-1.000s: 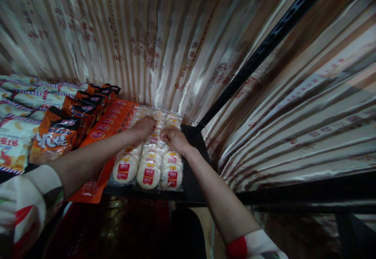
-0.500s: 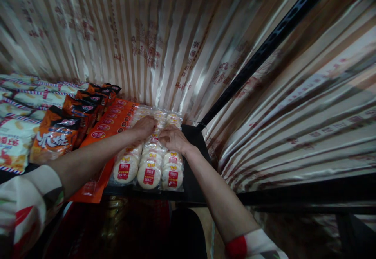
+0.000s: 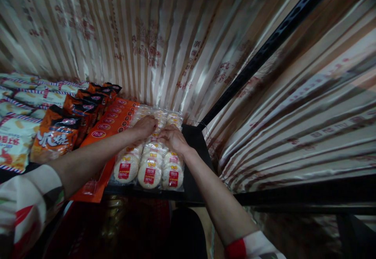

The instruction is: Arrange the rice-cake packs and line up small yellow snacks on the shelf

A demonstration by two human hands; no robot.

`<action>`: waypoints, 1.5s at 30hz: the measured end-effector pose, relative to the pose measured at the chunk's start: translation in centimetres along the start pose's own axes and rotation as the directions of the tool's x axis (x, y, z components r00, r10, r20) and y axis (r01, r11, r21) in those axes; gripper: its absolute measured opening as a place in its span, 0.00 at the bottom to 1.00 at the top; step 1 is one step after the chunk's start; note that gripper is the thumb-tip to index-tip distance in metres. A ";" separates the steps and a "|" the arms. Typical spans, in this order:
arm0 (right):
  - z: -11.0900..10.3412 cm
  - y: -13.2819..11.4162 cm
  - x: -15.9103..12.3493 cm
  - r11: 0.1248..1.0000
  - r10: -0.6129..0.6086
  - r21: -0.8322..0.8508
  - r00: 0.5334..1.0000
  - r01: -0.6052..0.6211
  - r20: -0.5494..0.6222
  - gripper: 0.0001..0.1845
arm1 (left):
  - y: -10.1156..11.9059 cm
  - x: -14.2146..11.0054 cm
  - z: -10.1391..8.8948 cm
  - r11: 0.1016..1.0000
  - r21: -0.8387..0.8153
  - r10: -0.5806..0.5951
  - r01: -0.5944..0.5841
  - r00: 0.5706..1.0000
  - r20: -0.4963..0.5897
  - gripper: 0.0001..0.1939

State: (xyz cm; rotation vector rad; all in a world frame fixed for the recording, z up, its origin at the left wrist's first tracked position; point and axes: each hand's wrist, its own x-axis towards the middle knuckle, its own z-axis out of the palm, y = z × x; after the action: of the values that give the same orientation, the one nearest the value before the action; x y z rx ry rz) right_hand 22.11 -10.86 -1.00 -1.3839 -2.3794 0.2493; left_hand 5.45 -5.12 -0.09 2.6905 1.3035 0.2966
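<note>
Crackers (image 3: 149,172) line a black shelf (image 3: 194,143) by striped curtains (image 3: 170,47), the grip of both hands (image 3: 146,127) (image 3: 173,137) unclear.

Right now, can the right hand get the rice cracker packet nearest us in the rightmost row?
Probably yes: the right hand is just beyond it, farther back over the rows, and nothing covers that front rice cracker packet.

White snack bags (image 3: 16,135) left of the orange sheet (image 3: 108,121) are cut off at the frame edge. Right of it, left hand (image 3: 146,126) and right hand (image 3: 172,137) partly conceal cracker packs (image 3: 149,171); grip indeterminable.
</note>
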 end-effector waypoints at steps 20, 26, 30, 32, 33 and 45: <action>0.3 -0.2 0.0 0.996 0.064 -0.052 0.996 -0.067 -0.058 0.06 | -0.6 -0.6 0.4 0.997 -0.020 0.075 -0.077 0.994 -0.076 0.10; 0.6 0.1 -0.1 0.996 0.077 -0.040 0.995 -0.080 -0.059 0.05 | -0.7 -2.0 -0.6 0.984 0.036 0.177 -0.175 0.981 -0.084 0.10; 0.5 -0.1 -0.1 0.994 0.098 -0.048 0.994 -0.100 -0.050 0.06 | -0.8 -2.7 -1.3 0.966 0.082 0.246 -0.246 0.969 0.003 0.10; 0.4 -0.3 0.0 0.993 0.103 -0.055 0.994 -0.105 -0.047 0.06 | -0.9 -2.7 -1.4 0.958 0.098 0.269 -0.271 0.963 0.028 0.09; 0.3 -0.3 0.0 0.992 0.104 -0.061 0.993 -0.107 -0.046 0.06 | -0.9 -2.7 -1.4 0.954 0.102 0.278 -0.280 0.960 0.036 0.08; 0.2 0.0 -0.1 0.995 0.098 0.009 0.994 -0.097 -0.043 0.06 | -0.7 -2.9 -0.8 0.974 0.124 0.184 -0.192 0.980 0.068 0.09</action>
State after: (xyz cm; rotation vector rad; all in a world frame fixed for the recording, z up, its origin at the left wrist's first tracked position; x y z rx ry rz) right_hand 22.05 -10.90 -1.23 -1.4893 -2.2777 0.2508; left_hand 2.97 -6.91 0.19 2.9153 1.0900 0.1589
